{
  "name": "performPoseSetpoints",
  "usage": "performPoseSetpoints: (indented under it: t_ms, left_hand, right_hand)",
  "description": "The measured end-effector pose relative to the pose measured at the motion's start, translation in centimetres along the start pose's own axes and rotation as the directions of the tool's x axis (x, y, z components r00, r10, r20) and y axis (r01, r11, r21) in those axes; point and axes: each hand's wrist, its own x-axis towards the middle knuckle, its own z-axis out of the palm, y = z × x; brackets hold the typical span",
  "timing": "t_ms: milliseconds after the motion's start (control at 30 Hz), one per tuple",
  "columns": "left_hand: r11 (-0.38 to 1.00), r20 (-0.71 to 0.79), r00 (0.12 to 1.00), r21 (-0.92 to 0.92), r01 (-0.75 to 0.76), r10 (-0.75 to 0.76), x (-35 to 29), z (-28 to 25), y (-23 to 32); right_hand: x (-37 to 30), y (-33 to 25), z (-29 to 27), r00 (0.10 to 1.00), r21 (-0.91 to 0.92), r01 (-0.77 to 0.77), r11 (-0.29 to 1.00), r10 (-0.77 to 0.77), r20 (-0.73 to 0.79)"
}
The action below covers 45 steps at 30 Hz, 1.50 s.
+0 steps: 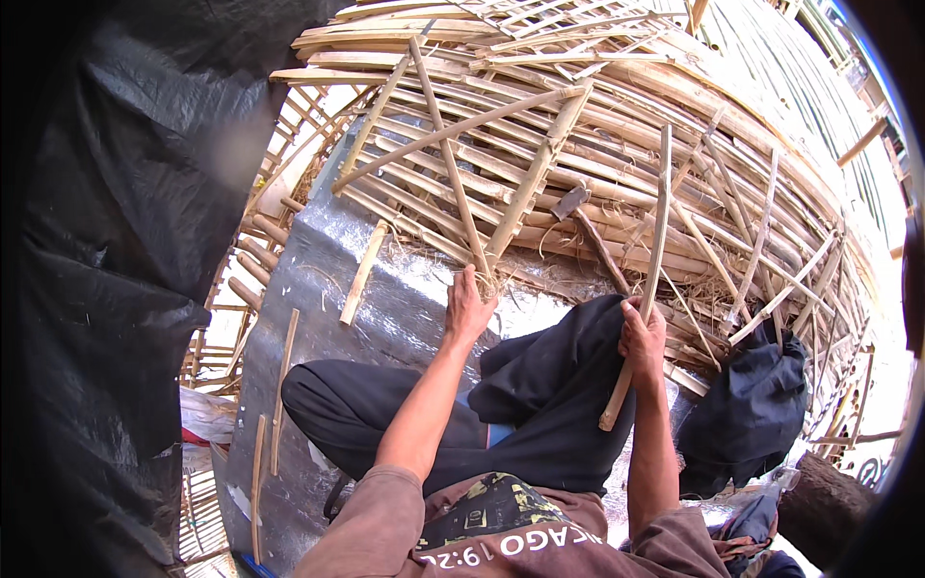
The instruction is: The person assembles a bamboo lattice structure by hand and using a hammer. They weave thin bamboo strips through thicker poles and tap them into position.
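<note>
My right hand (643, 337) is closed around a long bamboo strip (659, 226), which stands nearly upright beside my right knee. My left hand (468, 308) has its fingers pinched at the near corner of a slatted bamboo panel (541, 166). Thin slats cross this panel, and two bamboo sticks (445, 144) make an X over it. Between the panel and my right hand lies a hammer (570, 202) with a dark head and a wooden handle. What my left fingertips press on is partly hidden.
Bamboo strips (665, 87) are heaped beyond my knees. Short bamboo pieces (362, 273) lie on the grey sheet (318, 260) to my left. A black tarp (125, 289) hangs at far left. By my right leg are a dark cloth bundle (747, 405) and a log (827, 506).
</note>
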Motion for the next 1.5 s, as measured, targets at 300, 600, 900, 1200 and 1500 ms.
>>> performPoseSetpoints:
  t_ms: [300,600,900,1200,1500]
  left_hand:
    - [0.968,-0.008,0.998,-0.242,-0.069,0.069,-0.4,-0.6,-0.7]
    - [0.968,0.082,0.997,-0.251,0.009,0.012,-1.0,-4.8,-2.1]
    - [0.913,-0.090,0.983,-0.392,0.111,-0.158,-1.2,-5.2,-2.5]
    - [0.996,-0.247,0.965,0.040,-0.080,0.088,-0.8,-5.8,4.4]
    - [0.961,0.128,0.992,0.278,-0.012,-0.024,7.7,0.8,6.8]
  right_hand:
    - [-0.1,0.0,-0.4,1.000,0.082,0.005,0.997,-0.005,-0.007]
    - [0.1,0.2,-0.5,1.000,0.088,0.004,0.996,-0.003,-0.007]
    - [-0.1,0.2,-0.4,1.000,0.061,0.024,0.998,-0.024,-0.001]
    - [-0.5,-0.3,-0.1,0.999,0.051,0.039,0.998,-0.038,-0.019]
    - [-0.3,-0.4,-1.6,0.995,0.179,-0.055,0.982,0.039,0.091]
